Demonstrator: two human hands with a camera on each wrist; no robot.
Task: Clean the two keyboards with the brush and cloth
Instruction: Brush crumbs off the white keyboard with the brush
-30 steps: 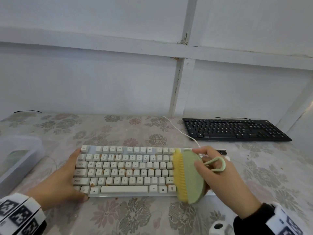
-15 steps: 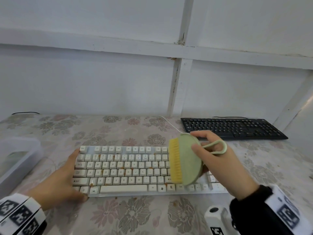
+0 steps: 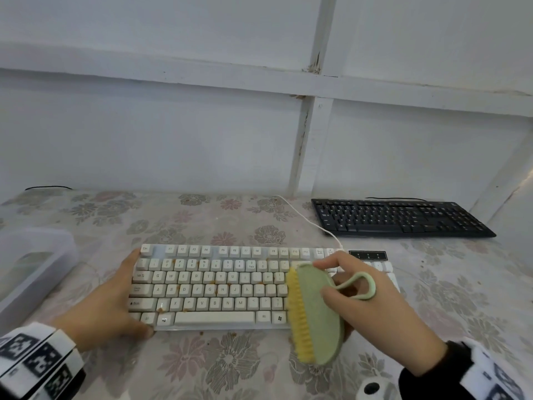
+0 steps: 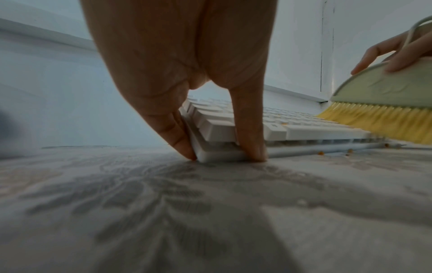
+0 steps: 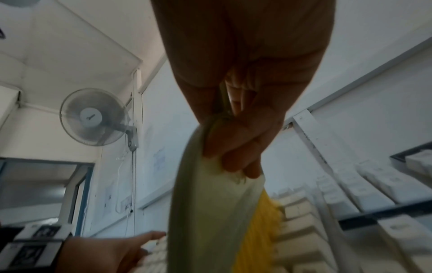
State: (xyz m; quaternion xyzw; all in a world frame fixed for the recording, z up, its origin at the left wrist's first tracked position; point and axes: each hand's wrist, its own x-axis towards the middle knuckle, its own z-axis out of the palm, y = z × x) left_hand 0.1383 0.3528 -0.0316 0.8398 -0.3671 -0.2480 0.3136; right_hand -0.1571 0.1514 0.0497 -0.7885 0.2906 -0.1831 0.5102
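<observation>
A white keyboard (image 3: pixel 213 284) with brown crumbs (image 3: pixel 212 282) among its keys lies in front of me on the flowered table. My left hand (image 3: pixel 131 293) braces its left front corner, with straight fingers (image 4: pixel 180 140) on the side edge and the thumb on the front edge. My right hand (image 3: pixel 340 301) grips a green brush (image 3: pixel 317 316) with a loop handle. Its yellow bristles (image 3: pixel 298 316) face left over the right end of the letter keys and reach past the front edge. A black keyboard (image 3: pixel 401 217) lies at the back right. No cloth is in view.
A clear plastic box (image 3: pixel 34 264) stands at the table's left edge. The white keyboard's cable (image 3: pixel 311 220) runs back toward the wall. Loose crumbs (image 4: pixel 321 152) lie on the tablecloth by the keyboard's front edge. A white panelled wall closes the back.
The brush went up toward the keyboard's back rows, then swept back toward me past the front edge. My left hand stayed on the corner.
</observation>
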